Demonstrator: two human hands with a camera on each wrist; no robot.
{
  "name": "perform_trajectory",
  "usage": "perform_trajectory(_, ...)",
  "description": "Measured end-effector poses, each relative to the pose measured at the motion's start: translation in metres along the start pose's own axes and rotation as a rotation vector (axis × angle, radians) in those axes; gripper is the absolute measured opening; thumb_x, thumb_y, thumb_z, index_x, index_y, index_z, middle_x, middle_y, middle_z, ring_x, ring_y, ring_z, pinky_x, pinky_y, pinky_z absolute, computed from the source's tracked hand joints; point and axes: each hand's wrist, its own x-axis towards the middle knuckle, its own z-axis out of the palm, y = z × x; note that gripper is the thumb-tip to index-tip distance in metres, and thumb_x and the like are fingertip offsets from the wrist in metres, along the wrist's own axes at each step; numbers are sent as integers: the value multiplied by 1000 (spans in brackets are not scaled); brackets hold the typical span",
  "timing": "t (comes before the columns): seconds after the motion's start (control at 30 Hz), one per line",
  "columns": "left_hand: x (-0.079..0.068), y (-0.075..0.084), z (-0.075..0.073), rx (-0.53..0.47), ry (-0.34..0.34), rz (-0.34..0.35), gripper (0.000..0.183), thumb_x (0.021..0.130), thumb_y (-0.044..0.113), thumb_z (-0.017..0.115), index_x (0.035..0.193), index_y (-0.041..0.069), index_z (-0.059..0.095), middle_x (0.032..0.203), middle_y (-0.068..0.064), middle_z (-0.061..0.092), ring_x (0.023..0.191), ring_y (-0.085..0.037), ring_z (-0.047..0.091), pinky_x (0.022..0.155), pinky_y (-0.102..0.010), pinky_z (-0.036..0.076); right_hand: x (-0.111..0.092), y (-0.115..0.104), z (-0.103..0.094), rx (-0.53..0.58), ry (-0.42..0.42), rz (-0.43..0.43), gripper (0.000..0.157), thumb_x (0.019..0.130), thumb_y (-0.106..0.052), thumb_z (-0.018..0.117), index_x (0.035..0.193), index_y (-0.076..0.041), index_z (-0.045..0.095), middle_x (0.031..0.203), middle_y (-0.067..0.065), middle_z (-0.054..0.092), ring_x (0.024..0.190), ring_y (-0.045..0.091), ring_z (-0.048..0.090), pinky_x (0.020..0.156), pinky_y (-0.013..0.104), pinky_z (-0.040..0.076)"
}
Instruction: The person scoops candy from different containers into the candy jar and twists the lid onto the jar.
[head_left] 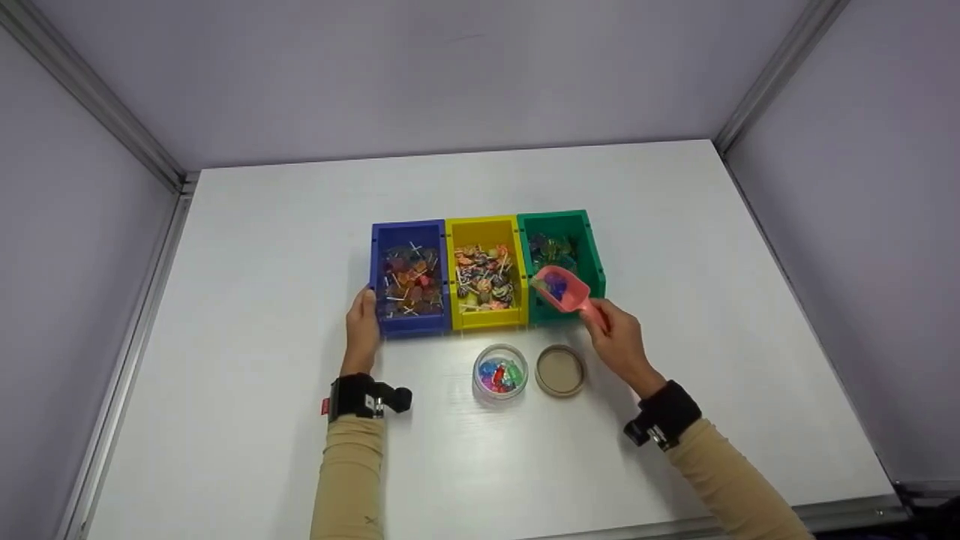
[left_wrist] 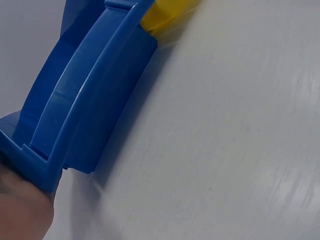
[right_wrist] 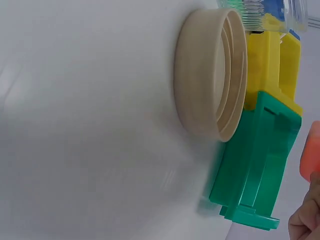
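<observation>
My right hand (head_left: 619, 341) grips the handle of a pink scoop (head_left: 571, 291). Purple and greenish candies lie in the scoop, which is over the front of the green bin (head_left: 598, 277). At the left front corner of the blue bin (head_left: 412, 324), my left hand (head_left: 363, 330) touches the side wall; most of its fingers are hidden. In the left wrist view, part of that hand (left_wrist: 25, 212) shows below the bin's corner. A clear round jar (head_left: 500, 373) with colourful wrapped candies stands in front of the bins, uncovered. Beside it lies a beige lid (head_left: 560, 370), hollow side up.
Between the blue and green bins sits a yellow bin (head_left: 487, 322) of small lollipops, joined side by side with them. Lollipops and candies also lie in the blue bin. The white table (head_left: 247, 300) meets panel walls at its back and sides.
</observation>
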Motion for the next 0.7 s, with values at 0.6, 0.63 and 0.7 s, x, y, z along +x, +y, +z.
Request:
perform_trajectory(0.6, -1, 0, 0, 22, -6, 6, 56, 107, 33, 27, 152, 0, 22, 160, -20, 23, 152, -33, 16, 128, -43, 15, -8, -10, -19, 156, -341, -22, 17, 87, -2, 66, 104, 2, 68, 80, 13, 66, 66, 1, 40, 56, 15, 35)
perform_trajectory(0.63, -1, 0, 0, 22, -5, 8, 56, 107, 33, 27, 152, 0, 23, 160, -20, 23, 152, -33, 16, 128, -43, 15, -8, -10, -20, 157, -361, -29, 18, 87, -2, 67, 104, 1, 68, 82, 13, 67, 67, 1, 40, 56, 14, 35)
perform_trajectory(0.7, -2, 1, 0, 19, -8, 15, 56, 107, 32, 27, 152, 0, 22, 160, -20, 22, 152, -33, 16, 128, -43, 15, -9, -10, -23, 156, -399, -50, 19, 87, -3, 67, 105, 2, 68, 86, 15, 69, 68, 0, 41, 57, 14, 37)
